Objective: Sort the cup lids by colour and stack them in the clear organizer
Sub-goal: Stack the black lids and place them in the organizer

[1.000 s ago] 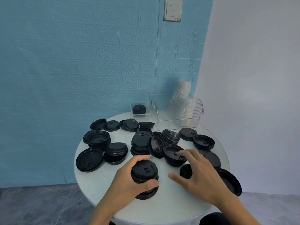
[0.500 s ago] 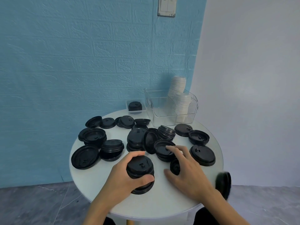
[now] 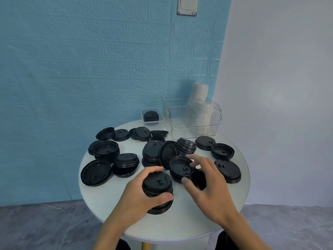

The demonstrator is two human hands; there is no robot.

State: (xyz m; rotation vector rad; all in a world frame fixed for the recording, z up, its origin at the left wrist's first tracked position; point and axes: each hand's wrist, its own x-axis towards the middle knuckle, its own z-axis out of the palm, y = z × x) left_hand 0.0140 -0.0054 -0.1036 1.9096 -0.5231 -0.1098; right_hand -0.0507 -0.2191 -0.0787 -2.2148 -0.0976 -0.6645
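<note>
My left hand [image 3: 138, 197] grips a stack of black lids [image 3: 157, 184] at the front of the round white table [image 3: 100, 201]. My right hand [image 3: 207, 188] curls its fingers round a single black lid [image 3: 198, 178] held on edge, beside another black lid pile [image 3: 180, 167]. Several more black lids [image 3: 126, 160] lie scattered across the table. The clear organizer [image 3: 182, 127] stands at the back right, holding stacked white lids [image 3: 204, 113].
A small clear tray [image 3: 144, 112] with black lids sits at the back, left of the organizer. A blue wall stands behind the table, a white wall to the right. The table's front edge is close to my arms, grey floor below.
The large black lid at the table's right edge dropped off and is gone from view. My right hand has lifted a lid onto its edge. My left hand keeps its stack.
</note>
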